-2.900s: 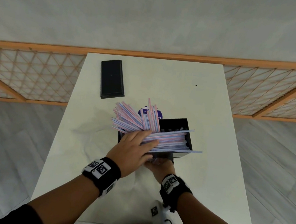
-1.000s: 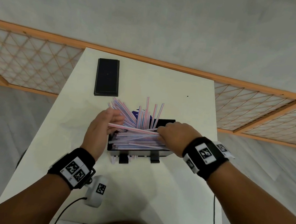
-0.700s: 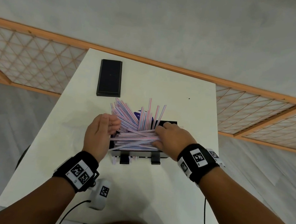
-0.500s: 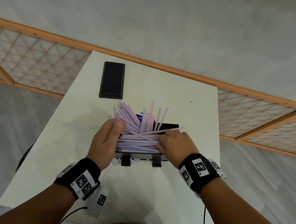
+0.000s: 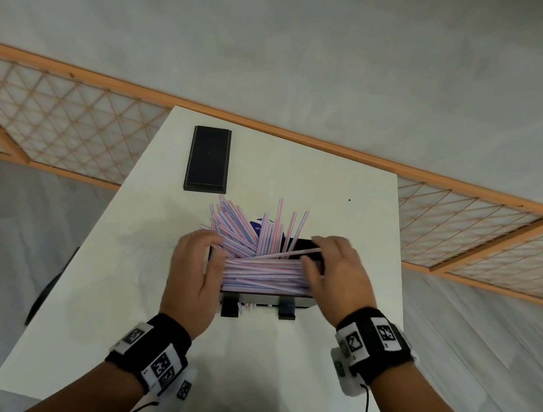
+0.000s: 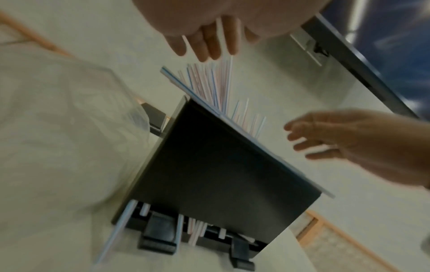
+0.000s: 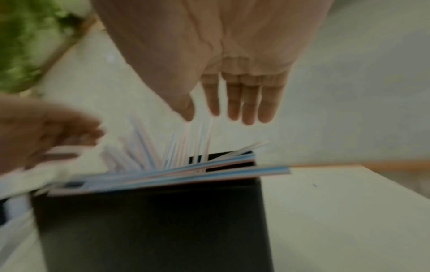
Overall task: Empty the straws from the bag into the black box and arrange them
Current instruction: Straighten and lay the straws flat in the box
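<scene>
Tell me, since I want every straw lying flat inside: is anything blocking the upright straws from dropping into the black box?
Yes. A layer of straws lies crosswise over the black box opening, pressed between the left hand and right hand. The upright straws behind lean against it. No lid covers the box.

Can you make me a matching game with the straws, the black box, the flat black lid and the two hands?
Things:
1. straws
2. black box
3. flat black lid
4. left hand and right hand

Descriptions:
A. lies alone at the far left of the table
B. pink and blue striped, piled across the top
C. one at each end of the pile, fingers straight
D. stands near the table's middle, holding the pile

Pairs: 1-B, 2-D, 3-A, 4-C
</scene>
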Available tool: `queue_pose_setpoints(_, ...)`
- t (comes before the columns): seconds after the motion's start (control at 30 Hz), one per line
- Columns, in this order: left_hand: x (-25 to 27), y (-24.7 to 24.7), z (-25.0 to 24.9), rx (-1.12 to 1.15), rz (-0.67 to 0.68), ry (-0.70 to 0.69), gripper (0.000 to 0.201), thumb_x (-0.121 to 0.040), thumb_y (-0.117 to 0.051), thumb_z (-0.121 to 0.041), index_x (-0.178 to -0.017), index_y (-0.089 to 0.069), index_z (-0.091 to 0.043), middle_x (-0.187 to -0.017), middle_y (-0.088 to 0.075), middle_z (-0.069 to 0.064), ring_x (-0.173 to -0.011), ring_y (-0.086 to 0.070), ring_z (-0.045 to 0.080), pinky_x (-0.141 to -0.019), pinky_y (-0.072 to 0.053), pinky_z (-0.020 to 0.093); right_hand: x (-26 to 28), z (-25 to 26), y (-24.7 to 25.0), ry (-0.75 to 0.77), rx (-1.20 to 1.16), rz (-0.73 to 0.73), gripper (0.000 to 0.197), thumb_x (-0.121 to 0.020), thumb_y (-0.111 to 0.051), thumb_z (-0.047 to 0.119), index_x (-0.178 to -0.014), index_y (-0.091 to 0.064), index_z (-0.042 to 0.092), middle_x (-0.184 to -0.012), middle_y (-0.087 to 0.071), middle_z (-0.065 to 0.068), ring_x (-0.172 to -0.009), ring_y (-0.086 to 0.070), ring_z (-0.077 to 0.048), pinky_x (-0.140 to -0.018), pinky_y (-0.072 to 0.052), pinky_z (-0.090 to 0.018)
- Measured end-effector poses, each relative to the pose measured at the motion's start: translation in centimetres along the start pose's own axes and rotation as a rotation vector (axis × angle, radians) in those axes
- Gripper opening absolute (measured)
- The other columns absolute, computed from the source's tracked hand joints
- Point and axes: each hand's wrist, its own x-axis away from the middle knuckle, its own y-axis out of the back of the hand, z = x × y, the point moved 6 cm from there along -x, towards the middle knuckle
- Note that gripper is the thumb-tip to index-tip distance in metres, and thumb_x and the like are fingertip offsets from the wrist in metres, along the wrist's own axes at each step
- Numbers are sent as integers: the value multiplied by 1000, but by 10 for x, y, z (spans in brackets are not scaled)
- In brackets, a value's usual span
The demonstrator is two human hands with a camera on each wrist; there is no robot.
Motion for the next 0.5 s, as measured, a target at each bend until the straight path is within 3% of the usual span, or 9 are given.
queue_pose_setpoints(0.07, 4, 4, 20, -30, -58, 238, 33, -106, -47, -27, -133, -55, -10, -136, -52, 2, -132, -47, 21, -114, -36, 36, 3, -21, 5, -207, -102, -21, 48, -101, -56, 28, -145, -49, 12, -142, -49, -9, -126, -52, -28, -103, -47, -38)
queue_pose_setpoints(0.13, 11, 0, 37, 30, -3, 547, 49, -107, -51, -31, -149, -42, -9, -154, -41, 10, -143, -37, 24, -120, -30, 38, 6, -41, -5, -410, -183, 84, 56, -103, -49, 26, -154, -34, 7, -154, -39, -14, -138, -42, -30, -111, -37, -38)
queue_pose_setpoints(0.2, 18, -11, 38, 185, 73, 746, 59, -107, -50, -34, -158, -31, -11, -160, -36, 8, -146, -37, 23, -119, -30, 36, 11, -44, -19, -513, -281, 200, 57, -105, -45, 26, -155, -30, 5, -157, -37, -16, -144, -38, -30, -116, -32, -37)
queue_pose_setpoints(0.23, 19, -15, 33, 234, 93, 757, 57, -108, -48, -33, -158, -32, -13, -158, -41, 3, -144, -40, 22, -115, -32, 33, 13, -40, -22, -513, -321, 227, 52, -105, -44, 26, -153, -35, 6, -154, -43, -14, -141, -42, -31, -114, -35, -36)
queue_pose_setpoints(0.3, 17, -21, 19, 258, 120, 631, 41, -108, -47, -27, -149, -45, -22, -143, -57, -9, -133, -53, 14, -107, -39, 30, 14, -27, -26, -418, -368, 214, 32, -104, -42, 20, -135, -51, 14, -131, -61, -8, -122, -57, -29, -94, -44, -32)
queue_pose_setpoints(0.33, 14, -24, 12, 272, 135, 555, 36, -108, -46, -22, -143, -50, -26, -134, -63, -13, -125, -57, 9, -106, -43, 31, 15, -19, -26, -360, -371, 205, 27, -103, -41, 17, -127, -53, 16, -120, -63, -5, -112, -60, -27, -87, -44, -30)
queue_pose_setpoints(0.43, 9, -27, 0, 298, 175, 407, 35, -105, -50, -13, -138, -48, -26, -128, -64, -12, -120, -59, 6, -109, -46, 35, 14, -9, -27, -273, -299, 210, 27, -101, -42, 18, -126, -51, 13, -121, -59, -6, -114, -57, -27, -94, -47, -34)
queue_pose_setpoints(0.5, 8, -26, -1, 210, 157, 305, 38, -99, -58, -18, -135, -45, -21, -131, -60, -4, -124, -57, 17, -109, -47, 46, 8, -9, -21, -221, -197, 188, 39, -101, -45, 22, -138, -49, 11, -142, -51, -9, -134, -48, -27, -109, -42, -35)
